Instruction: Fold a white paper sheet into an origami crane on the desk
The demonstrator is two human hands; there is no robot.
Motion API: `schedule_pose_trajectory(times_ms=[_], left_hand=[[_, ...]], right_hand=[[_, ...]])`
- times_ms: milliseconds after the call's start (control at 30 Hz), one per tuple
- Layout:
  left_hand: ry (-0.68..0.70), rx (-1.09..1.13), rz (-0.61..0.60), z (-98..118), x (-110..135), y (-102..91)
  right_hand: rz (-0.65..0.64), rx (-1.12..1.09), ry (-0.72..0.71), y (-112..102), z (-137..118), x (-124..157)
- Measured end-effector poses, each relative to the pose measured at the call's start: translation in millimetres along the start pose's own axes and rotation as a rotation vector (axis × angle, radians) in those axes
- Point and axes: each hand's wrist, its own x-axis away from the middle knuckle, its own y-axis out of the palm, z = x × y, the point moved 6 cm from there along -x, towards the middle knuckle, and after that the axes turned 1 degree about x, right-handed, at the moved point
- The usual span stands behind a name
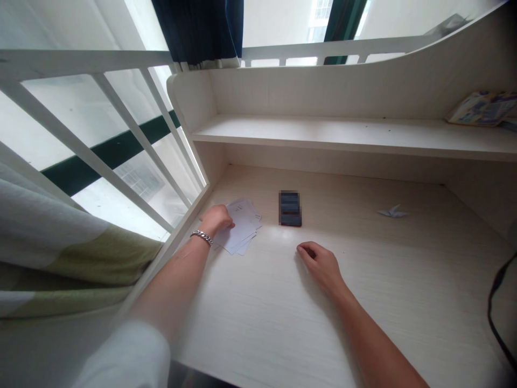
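White sheets of paper (243,221) lie fanned in a loose pile at the left of the white desk (258,302). My left hand (217,219), with a chain bracelet on its wrist, is closed over the left edge of the pile, thumb and fingers pinching the paper. Its fingertips are partly hidden. Over the middle of the desk, my right hand (321,263) is loosely curled, thumb and forefinger tips close together and nothing visible in them. Just beyond it lies a dark, phone-like rectangle (290,208), its face blurred out. A small folded paper crane (392,212) rests farther right.
A raised shelf (323,132) runs along the back, with a colourful packet or book (482,108) at its right end. White railings (121,121) and a striped cloth (72,253) border the left side. At the right edge hangs a black cord (493,307).
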Motion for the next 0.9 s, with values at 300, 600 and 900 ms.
schedule_pose_trajectory(times_ms=[300, 600, 900], left_hand=[[0.018, 0.079, 0.027, -11.8, 1.1, 3.3], [0.079, 0.36, 0.05, -20.1, 8.1, 5.0], [0.092, 0.571, 0.072, -26.2, 15.8, 11.9]], right_hand=[[-0.003, -0.011, 0.001, 0.0, -0.5, 0.4], [-0.002, -0.011, 0.008, -0.9, -0.4, 0.6], [-0.008, -0.005, 0.002, -0.7, -1.2, 0.5]])
